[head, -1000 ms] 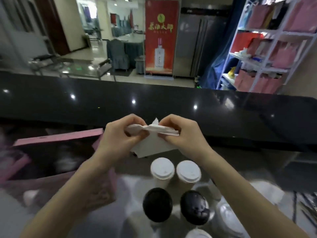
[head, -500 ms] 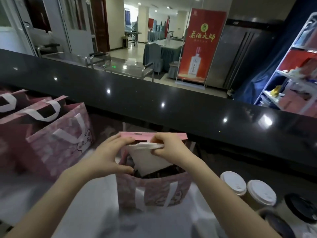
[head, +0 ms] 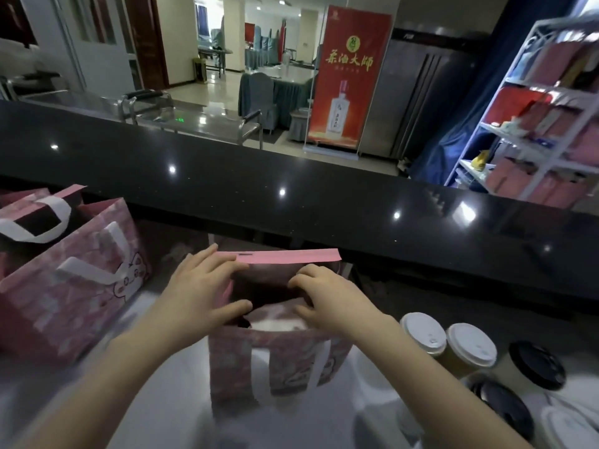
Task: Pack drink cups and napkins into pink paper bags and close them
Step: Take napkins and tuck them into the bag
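A pink paper bag (head: 278, 364) with white handles stands open in front of me, its pink top flap (head: 285, 256) upright at the back. A white napkin (head: 278, 323) lies inside the mouth. My left hand (head: 201, 293) grips the bag's left edge, fingers behind the flap and thumb on the front rim. My right hand (head: 334, 303) hovers over the right side of the mouth with its fingers curled and apart, holding nothing. Drink cups stand to the right: two with white lids (head: 423, 332) and two with black lids (head: 536, 364).
More pink bags (head: 74, 286) stand at the left, one with its white handle up. A raised black counter ledge (head: 291, 196) runs across just behind the bag. A white shelf (head: 534, 124) with boxes stands at the far right.
The napkin went from both hands down into the bag and was let go. My view swung left from the cups to the bag. Both hands now sit at the bag's mouth.
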